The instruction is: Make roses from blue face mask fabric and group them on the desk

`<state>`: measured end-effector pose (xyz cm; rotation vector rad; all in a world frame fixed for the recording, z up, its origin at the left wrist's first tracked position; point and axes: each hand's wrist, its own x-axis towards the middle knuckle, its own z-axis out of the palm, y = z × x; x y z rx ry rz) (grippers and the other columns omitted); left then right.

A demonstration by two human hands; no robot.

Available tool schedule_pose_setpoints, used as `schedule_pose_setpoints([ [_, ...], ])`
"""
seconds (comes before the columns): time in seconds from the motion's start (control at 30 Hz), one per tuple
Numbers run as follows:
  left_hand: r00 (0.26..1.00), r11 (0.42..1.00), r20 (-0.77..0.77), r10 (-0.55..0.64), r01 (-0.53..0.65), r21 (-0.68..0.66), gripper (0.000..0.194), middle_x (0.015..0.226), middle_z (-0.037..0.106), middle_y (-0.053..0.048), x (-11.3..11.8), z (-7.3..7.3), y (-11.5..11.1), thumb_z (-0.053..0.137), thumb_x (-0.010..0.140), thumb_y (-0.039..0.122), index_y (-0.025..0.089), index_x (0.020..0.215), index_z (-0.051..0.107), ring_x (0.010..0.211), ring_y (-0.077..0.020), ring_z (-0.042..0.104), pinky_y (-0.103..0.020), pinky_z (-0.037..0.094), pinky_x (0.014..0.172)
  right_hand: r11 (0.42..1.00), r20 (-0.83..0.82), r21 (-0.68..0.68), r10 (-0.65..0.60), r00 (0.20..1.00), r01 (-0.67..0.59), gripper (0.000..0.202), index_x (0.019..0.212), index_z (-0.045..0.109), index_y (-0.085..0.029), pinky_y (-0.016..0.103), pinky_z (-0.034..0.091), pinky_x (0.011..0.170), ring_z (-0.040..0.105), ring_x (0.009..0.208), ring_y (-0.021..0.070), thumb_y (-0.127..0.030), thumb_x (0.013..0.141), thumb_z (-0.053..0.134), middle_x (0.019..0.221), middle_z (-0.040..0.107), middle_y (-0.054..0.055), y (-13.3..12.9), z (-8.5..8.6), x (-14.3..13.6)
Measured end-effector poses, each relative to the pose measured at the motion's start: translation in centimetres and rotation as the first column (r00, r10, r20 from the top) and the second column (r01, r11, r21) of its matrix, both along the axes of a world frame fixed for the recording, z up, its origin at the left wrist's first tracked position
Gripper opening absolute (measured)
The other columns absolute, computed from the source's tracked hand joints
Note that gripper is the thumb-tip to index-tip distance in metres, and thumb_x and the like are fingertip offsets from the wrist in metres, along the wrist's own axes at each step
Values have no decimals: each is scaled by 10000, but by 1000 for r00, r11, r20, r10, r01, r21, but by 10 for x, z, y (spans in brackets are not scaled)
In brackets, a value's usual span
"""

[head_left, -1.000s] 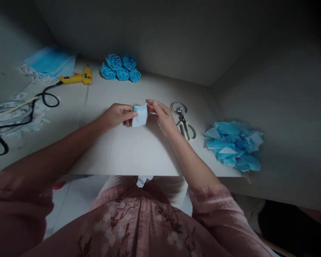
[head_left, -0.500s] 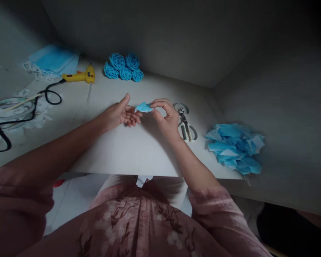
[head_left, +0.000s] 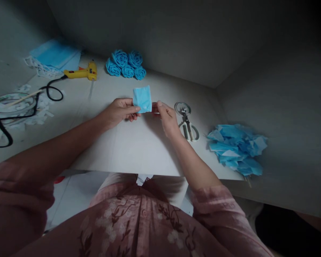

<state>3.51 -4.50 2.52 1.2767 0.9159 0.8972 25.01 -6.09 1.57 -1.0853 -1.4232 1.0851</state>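
A small square of light blue cloth (head_left: 142, 98), like face-mask fabric, is held up above the table. My left hand (head_left: 125, 109) pinches its lower left part, the thumb in front and the other fingers behind. Close by its right edge is my right hand (head_left: 166, 113), with the fingers stretched toward the cloth and the thumb standing off it. Whether those fingertips touch the edge I cannot tell. Scissors (head_left: 186, 123) with pale handles lie just right of my right hand.
Several blue fabric roses (head_left: 127, 64) sit at the back. Further left are a yellow glue gun (head_left: 81, 73), its black cord, a stack of blue masks (head_left: 55, 55) and a roll of tape (head_left: 13, 103) among white scraps. Blue fabric pieces (head_left: 237, 148) are heaped at right.
The blue cloth has gone from crumpled and edge-on to a flat upright square. My left hand has closed on it; my right hand has let go and shifted slightly right.
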Motion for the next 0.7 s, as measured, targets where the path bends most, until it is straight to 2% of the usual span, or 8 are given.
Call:
schedule_pose_setpoints([
  [0.07,1000,1000,-6,4,-4,5,197,776,749,-56,0,0,-1,841,846,294,137,838,722,607,-95,620,-214,468,546,1000,20,-16,23,1000,-23,645,807,716,-238,360,561,844,655,856,194,-874,852,617,823,692,31,-2,2,-2],
  [0.13,1000,1000,-4,-3,3,9,212,772,747,-56,1,0,-2,833,855,302,131,811,715,592,-89,612,-205,460,532,999,46,-1,48,998,-48,624,734,680,-229,335,530,813,616,797,173,-847,818,687,765,658,12,-5,6,-4],
  [0.27,998,999,28,-47,47,16,283,771,744,-68,2,1,-3,824,876,361,123,782,703,596,-101,632,-208,477,531,998,42,30,61,997,-63,589,744,679,-219,314,482,775,559,745,150,-800,776,770,745,639,-7,-9,10,-6],
  [0.47,992,995,86,-97,97,4,499,778,747,-99,2,1,0,677,961,615,140,811,697,599,-137,652,-241,488,508,999,76,49,16,997,-20,581,765,695,-228,325,494,754,559,735,159,-806,779,763,747,636,-1,-7,5,-6],
  [0.53,995,996,53,-86,84,24,446,789,751,-89,2,0,0,755,916,574,145,807,699,597,-127,642,-235,476,506,999,81,41,24,996,-27,575,773,707,-232,332,515,763,570,733,161,-803,777,768,743,646,-2,-7,4,-6],
  [0.6,999,997,-6,-54,54,57,349,773,745,-69,1,-1,-1,848,852,453,145,784,698,586,-109,620,-224,460,514,998,69,36,52,996,-54,571,778,724,-229,342,538,796,603,756,168,-799,777,774,761,678,7,-8,4,-7],
  [0.7,996,995,-84,9,-1,96,265,707,717,-46,0,-1,-1,848,846,332,147,744,688,558,-93,582,-225,435,525,998,23,4,57,998,-58,598,794,745,-231,357,565,838,651,796,182,-828,811,715,802,721,29,-8,5,-8],
])
